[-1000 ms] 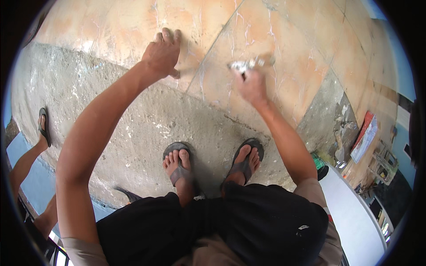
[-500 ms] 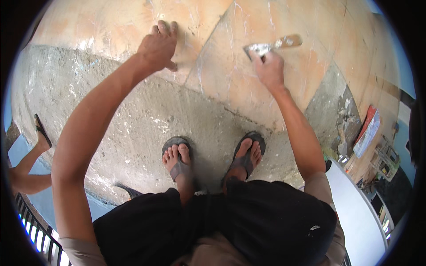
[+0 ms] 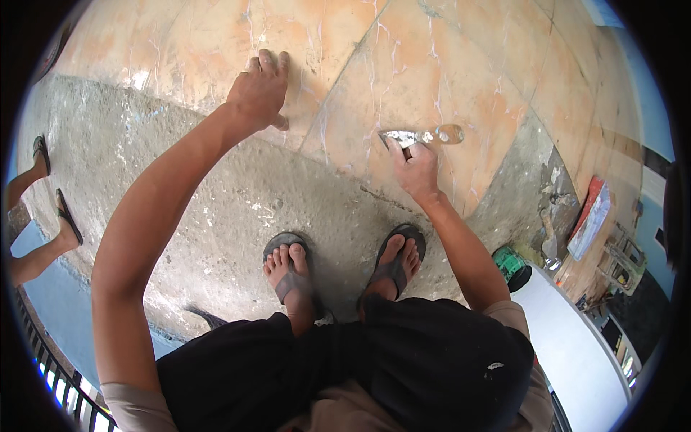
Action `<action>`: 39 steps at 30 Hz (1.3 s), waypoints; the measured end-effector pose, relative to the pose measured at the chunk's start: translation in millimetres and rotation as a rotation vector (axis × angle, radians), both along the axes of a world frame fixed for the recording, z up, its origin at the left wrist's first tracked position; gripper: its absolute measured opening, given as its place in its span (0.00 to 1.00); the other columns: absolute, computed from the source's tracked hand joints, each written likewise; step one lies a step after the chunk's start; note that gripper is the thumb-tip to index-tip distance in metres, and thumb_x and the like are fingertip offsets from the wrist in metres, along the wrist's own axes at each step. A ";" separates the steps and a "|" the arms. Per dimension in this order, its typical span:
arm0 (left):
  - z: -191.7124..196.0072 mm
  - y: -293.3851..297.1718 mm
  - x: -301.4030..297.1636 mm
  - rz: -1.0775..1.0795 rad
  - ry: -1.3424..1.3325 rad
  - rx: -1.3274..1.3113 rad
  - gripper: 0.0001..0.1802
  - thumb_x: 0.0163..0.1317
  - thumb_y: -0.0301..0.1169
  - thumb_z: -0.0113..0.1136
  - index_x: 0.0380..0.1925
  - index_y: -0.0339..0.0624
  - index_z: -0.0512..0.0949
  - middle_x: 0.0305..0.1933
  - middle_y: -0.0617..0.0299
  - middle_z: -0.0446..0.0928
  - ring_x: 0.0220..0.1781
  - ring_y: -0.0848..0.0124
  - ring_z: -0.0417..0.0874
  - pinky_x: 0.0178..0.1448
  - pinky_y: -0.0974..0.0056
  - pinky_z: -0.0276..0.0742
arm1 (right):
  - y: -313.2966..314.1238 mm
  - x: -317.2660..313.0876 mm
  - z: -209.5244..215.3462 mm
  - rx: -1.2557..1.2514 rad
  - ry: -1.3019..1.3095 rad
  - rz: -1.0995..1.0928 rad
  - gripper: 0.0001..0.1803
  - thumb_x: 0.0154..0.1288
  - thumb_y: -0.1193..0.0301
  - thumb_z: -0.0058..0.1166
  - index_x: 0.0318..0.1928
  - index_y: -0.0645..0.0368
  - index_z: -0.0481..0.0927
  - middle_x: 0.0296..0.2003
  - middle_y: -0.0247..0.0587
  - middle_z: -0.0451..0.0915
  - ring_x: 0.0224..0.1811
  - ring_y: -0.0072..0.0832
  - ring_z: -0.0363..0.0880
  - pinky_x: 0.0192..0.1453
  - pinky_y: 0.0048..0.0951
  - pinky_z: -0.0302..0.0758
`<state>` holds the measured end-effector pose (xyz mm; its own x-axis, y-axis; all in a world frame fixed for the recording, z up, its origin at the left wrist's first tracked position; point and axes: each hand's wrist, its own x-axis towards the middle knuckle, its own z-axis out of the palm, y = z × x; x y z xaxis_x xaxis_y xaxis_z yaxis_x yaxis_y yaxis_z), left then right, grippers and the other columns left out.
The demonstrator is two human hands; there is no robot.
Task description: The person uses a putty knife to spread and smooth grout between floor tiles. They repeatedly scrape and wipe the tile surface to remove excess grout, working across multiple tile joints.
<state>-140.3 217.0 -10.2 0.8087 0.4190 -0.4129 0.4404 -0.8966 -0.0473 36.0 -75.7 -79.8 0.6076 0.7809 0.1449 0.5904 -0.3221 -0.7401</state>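
the right hand (image 3: 417,169) is closed on a small trowel (image 3: 426,135), fingers pinching it by the white-smeared blade, so the handle sticks out to the right of the grip. whether the blade touches the orange tiles (image 3: 489,57) beneath, i cannot tell. well left of that grip, the left hand (image 3: 258,93) holds nothing, its fingers spread on the tiles. nearer the wearer than the grip are rough concrete (image 3: 237,180) and two sandalled feet (image 3: 284,265); farther right, a green container (image 3: 511,268).
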 end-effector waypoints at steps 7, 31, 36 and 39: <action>13.1 -1.9 3.8 0.007 0.059 -0.035 0.74 0.43 0.50 0.88 0.78 0.23 0.50 0.75 0.19 0.59 0.75 0.33 0.70 0.68 0.51 0.83 | -10.5 -27.7 10.6 -0.059 -0.068 -0.001 0.16 0.72 0.68 0.66 0.27 0.66 0.85 0.19 0.49 0.80 0.20 0.28 0.79 0.27 0.35 0.73; 4.2 5.8 -5.0 0.014 -0.050 -0.023 0.70 0.41 0.44 0.89 0.76 0.24 0.52 0.73 0.23 0.61 0.71 0.35 0.75 0.62 0.50 0.88 | 12.5 30.9 39.9 -0.121 0.451 0.153 0.11 0.70 0.69 0.68 0.40 0.66 0.89 0.27 0.49 0.87 0.26 0.34 0.86 0.32 0.33 0.79; -3.2 3.7 -0.3 -0.012 -0.058 -0.001 0.72 0.40 0.44 0.89 0.77 0.24 0.51 0.73 0.22 0.61 0.70 0.35 0.75 0.64 0.50 0.86 | -18.2 -18.2 26.7 -0.021 -0.141 0.170 0.12 0.71 0.67 0.66 0.38 0.66 0.88 0.28 0.48 0.87 0.27 0.28 0.82 0.35 0.32 0.77; 1.9 5.1 -2.1 0.014 -0.020 -0.003 0.72 0.40 0.45 0.89 0.77 0.25 0.51 0.73 0.22 0.61 0.71 0.35 0.74 0.65 0.50 0.86 | 2.0 -11.9 48.3 -0.302 0.117 0.079 0.10 0.72 0.66 0.64 0.37 0.60 0.89 0.32 0.48 0.88 0.36 0.40 0.84 0.47 0.42 0.78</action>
<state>-142.4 222.0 -8.3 0.8109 0.4291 -0.3979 0.4538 -0.8904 -0.0353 24.1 -73.7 -31.6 0.5423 0.8232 -0.1679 0.5388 -0.4941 -0.6823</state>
